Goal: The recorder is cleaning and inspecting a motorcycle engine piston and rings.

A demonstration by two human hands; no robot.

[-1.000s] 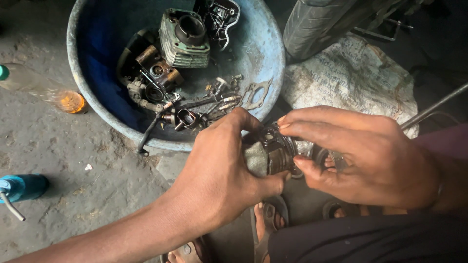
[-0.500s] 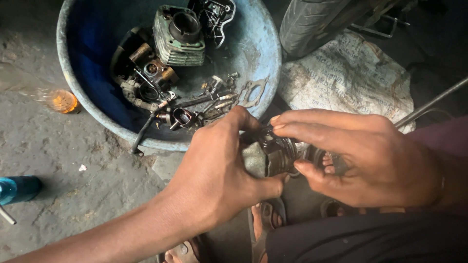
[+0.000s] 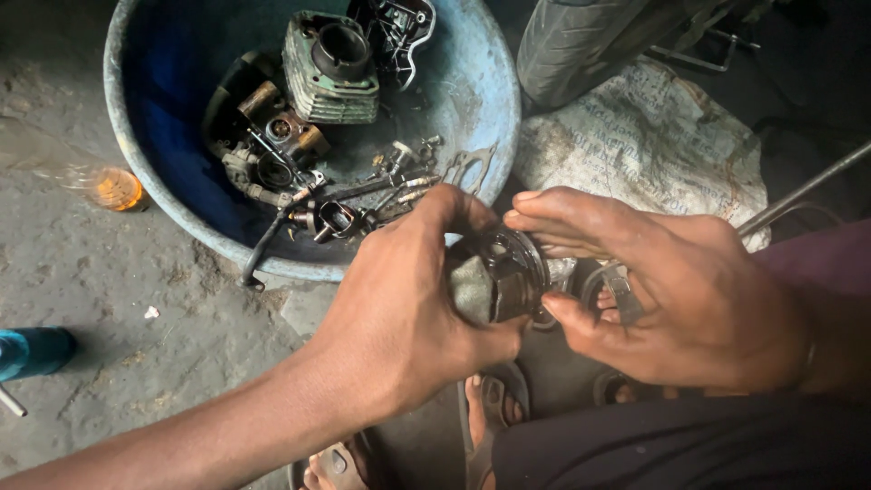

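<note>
I see the round metal part (image 3: 508, 272), dark and greasy, held over the floor just below the basin's rim. My left hand (image 3: 399, 318) wraps its grip around the part's near side, thumb underneath. My right hand (image 3: 671, 290) pinches the far edge between thumb and forefinger. I judge the oily surface could slip from that light pinch and drop onto the concrete floor (image 3: 136, 363) or my sandalled foot (image 3: 490, 408). The blue basin (image 3: 481, 100) holds a finned cylinder (image 3: 331, 68), a carburettor (image 3: 272, 136), a dark cover (image 3: 395, 27) and loose bolts (image 3: 399, 181).
</note>
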